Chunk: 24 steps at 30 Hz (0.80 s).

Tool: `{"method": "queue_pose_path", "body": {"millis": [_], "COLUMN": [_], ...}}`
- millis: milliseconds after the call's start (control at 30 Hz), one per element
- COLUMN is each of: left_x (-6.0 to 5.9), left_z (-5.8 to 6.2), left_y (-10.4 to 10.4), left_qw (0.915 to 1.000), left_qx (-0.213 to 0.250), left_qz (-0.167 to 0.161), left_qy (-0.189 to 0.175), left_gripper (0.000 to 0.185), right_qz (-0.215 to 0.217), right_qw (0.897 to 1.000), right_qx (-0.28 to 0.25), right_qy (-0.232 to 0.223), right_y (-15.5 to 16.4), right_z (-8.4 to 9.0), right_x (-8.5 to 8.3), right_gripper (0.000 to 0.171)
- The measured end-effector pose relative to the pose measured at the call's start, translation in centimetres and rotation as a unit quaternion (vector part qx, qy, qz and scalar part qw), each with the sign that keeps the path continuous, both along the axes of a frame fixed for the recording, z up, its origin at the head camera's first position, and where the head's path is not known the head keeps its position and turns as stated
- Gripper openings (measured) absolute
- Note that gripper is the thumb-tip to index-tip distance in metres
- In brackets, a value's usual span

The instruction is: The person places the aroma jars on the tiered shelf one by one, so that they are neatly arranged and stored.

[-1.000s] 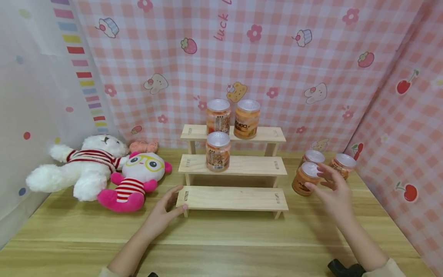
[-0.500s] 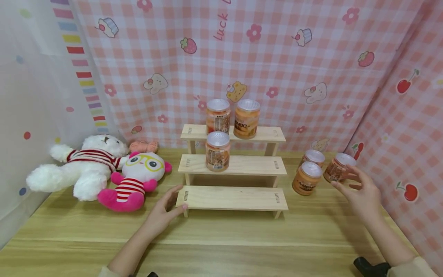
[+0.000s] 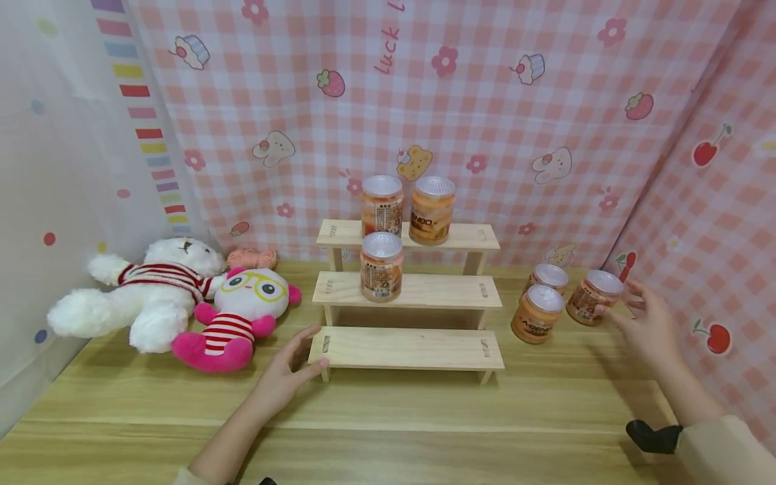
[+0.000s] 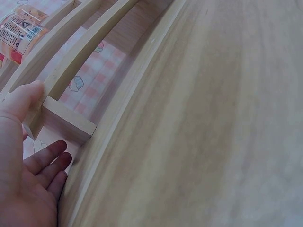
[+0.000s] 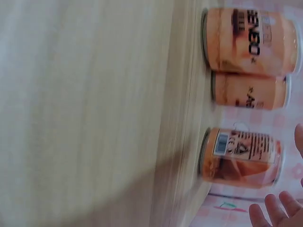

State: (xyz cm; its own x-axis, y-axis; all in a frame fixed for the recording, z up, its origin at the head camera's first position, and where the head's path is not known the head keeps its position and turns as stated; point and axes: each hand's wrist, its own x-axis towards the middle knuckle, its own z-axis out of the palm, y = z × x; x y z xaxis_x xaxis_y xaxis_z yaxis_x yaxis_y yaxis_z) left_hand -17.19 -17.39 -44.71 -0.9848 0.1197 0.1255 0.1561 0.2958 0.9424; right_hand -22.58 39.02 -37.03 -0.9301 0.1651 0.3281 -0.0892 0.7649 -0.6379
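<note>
A three-step wooden shelf stands mid-table. Two orange jars sit on its top step and one jar on the middle step. My left hand lies flat on the table, its thumb against the left end of the bottom step; the fingers are straight. To the right of the shelf stand three more orange jars. My right hand is spread beside the rightmost jar, thumb close to its side. In the right wrist view that jar stands upright, and my fingertips are apart from it.
A white plush bear and a pink plush toy lie left of the shelf. The front jar and back jar stand just left of my right hand. Pink checked cloth hangs close behind and to the right.
My right hand moved right, from in front of the front jar to the rightmost jar by the cloth. The left hand has stayed at the shelf's end.
</note>
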Motion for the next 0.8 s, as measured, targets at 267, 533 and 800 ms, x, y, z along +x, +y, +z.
{"method": "queue_pose_path", "body": {"millis": [267, 533, 800], "left_x": [0.1, 0.1, 0.1], "left_z": [0.0, 0.0, 0.1], "left_y": [0.0, 0.0, 0.1], "left_qw": [1.0000, 1.0000, 1.0000], "left_qx": [0.001, 0.002, -0.003], "left_qz": [0.000, -0.001, 0.001], "left_qy": [-0.001, -0.009, -0.007], "left_gripper": [0.063, 0.062, 0.063], "right_qz": [0.011, 0.008, 0.010], "right_qw": [1.000, 0.998, 0.996], "right_qx": [-0.008, -0.027, -0.015], "right_qy": [-0.014, -0.061, -0.086], "right_y": [0.6, 1.2, 1.6], "right_z": [0.0, -0.3, -0.5], "right_x": [-1.8, -3.1, -4.1], "right_gripper": [0.079, 0.085, 0.093]}}
